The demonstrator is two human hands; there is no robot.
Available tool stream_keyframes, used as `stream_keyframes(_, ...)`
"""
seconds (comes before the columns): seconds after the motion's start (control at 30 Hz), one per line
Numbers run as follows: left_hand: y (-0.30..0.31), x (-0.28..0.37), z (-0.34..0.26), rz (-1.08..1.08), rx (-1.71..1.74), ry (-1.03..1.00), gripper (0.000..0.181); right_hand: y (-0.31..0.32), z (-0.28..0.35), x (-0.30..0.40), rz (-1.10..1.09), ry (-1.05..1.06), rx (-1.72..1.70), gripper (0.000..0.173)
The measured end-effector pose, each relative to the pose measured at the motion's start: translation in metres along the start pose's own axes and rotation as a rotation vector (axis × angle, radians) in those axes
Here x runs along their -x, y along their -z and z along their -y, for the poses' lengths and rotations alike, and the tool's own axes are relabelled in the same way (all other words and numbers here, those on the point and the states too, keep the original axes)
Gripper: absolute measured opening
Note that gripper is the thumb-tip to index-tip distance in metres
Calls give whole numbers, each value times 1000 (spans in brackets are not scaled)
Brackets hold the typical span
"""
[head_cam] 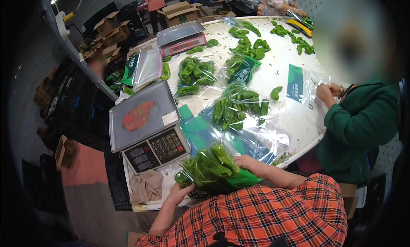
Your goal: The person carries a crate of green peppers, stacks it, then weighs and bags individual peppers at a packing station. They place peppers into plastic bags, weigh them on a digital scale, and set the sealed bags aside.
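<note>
A clear plastic bag of green peppers (209, 167) is held close to my body at the table's near edge. My left hand (179, 193) grips its lower left end, and my right hand (251, 165) holds its right side, the fingers partly hidden. Just beyond lies another clear bag of peppers (232, 110), on top of flat printed bags (197, 128) in green and blue. To the left of these stands a digital scale (144, 115) with a bare, worn metal pan. A third bag of peppers (195, 75) rests farther back.
A crumpled cloth (145, 186) lies below the scale. A second scale (181, 35) and a stack of clear bags (147, 67) stand at the back left. Loose peppers (250, 48) are scattered over the white table (278, 70). A co-worker's hands (328, 93) handle a bag at the right.
</note>
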State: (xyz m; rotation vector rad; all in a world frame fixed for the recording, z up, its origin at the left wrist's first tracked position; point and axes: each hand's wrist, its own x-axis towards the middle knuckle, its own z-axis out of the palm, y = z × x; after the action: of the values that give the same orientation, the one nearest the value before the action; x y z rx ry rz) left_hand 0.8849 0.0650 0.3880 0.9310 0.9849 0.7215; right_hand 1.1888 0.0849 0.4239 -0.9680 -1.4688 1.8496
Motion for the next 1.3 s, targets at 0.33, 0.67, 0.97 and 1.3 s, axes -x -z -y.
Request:
stream_keyframes(0.33, -23, -8, 24, 155, 534, 17, 52, 20, 31, 148, -807, -309, -166, 21)
stream_keyframes(0.67, -70, -42, -23, 213, 128, -108, 44, 23, 66, 138, -571, -294, 332, 55)
stream_keyframes(0.97, -122, -76, -107, -213, 158, -359, 36, 101, 37, 16, -201, 54, -824, 34)
stream_keyframes(1.3, -148, -94, -66, -404, 429, -287, 46, 265, 85, -105, -437, 407, -1031, 31)
